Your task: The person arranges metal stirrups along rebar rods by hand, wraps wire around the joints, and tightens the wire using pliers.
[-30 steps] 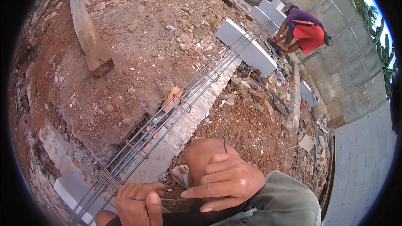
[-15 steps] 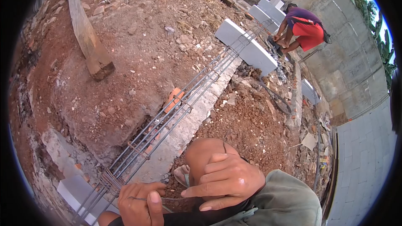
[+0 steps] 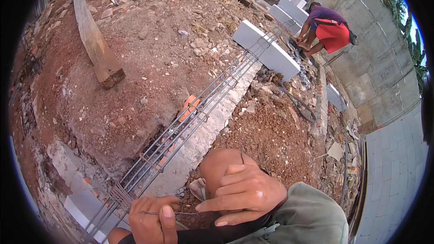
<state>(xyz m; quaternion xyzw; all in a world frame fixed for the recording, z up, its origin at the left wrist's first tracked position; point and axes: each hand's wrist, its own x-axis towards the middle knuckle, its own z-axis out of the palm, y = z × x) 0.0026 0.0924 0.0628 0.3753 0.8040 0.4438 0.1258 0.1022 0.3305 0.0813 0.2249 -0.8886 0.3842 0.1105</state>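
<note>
My left hand (image 3: 153, 220), low in the view, is closed on a thin wire (image 3: 187, 213) between thumb and fingers. Just to its right, my right hand (image 3: 246, 195) has its fingers curled round the wire, whose other end sticks up above the knuckles beside my bare knee. A long cage of steel bars (image 3: 181, 129) runs diagonally from the lower left to the upper middle, with wire wound round it near my left hand. The cage passes over a white block (image 3: 266, 50) at its far end and another white block (image 3: 86, 208) at its near end.
A person (image 3: 327, 29) in red shorts bends down at the upper right, beside more white blocks. A wooden plank (image 3: 92, 36) lies on the dirt mound at the upper left. An orange brick (image 3: 188, 108) is beside the cage. Block walls (image 3: 391, 167) stand on the right.
The view has shifted very slightly. Both hands keep almost the same pose on the wire, and the other person stays bent over in the same place.
</note>
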